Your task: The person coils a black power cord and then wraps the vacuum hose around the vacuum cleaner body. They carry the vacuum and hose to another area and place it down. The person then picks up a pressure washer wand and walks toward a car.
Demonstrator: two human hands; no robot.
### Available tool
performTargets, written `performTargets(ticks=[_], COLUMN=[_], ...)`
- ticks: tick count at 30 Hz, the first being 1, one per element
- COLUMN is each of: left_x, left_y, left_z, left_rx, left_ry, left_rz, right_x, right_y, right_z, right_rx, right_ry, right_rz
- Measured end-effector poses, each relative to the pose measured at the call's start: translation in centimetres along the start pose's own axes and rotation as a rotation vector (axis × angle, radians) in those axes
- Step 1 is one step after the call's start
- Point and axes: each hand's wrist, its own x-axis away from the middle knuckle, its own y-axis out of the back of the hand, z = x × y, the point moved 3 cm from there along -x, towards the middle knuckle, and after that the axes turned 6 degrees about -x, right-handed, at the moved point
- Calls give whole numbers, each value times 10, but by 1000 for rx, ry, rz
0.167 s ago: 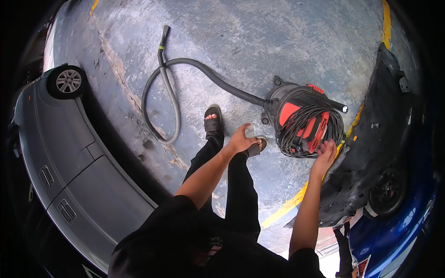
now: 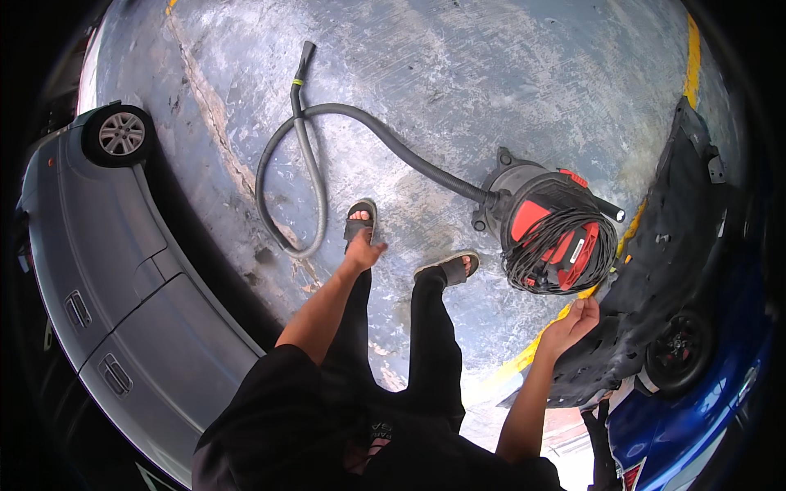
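My left hand (image 2: 363, 248) hangs in the air over my left sandal, its thumb apart from the fingers and nothing visible in it. To the right, my right hand (image 2: 573, 326) is raised with loosely bent fingers, and I see nothing held there. Just beyond that hand stands a drum-shaped black and red vacuum cleaner (image 2: 528, 222). A black power cord (image 2: 524, 270) lies in a thick coil on its top, around the red handle (image 2: 581, 255). From the machine's left side a grey hose (image 2: 393, 146) runs out and loops on the floor, ending in a flat nozzle (image 2: 307, 57).
A grey vehicle (image 2: 164, 327) stands along the left side. On the right is a blue car (image 2: 696, 417), with a large black panel (image 2: 655, 278) beside it. A yellow line (image 2: 524, 358) runs along the worn concrete floor (image 2: 508, 74). Another person's dark-clothed leg (image 2: 602, 446) shows at lower right.
My left hand has moved left and toward me. My right hand has drawn back from the cord coil, its fingers more bent. My feet have shifted on the floor.
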Motion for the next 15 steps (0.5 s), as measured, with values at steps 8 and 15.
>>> performTargets(ticks=[8, 15], left_x=[-223, -372], left_y=[111, 129], left_z=[171, 204], left_rx=[48, 383], left_ry=[340, 273], left_rz=[-203, -458], right_x=[119, 186], right_y=[-126, -271], right_z=[-15, -78], right_rx=[265, 178], right_ry=[10, -325], right_rz=[244, 825])
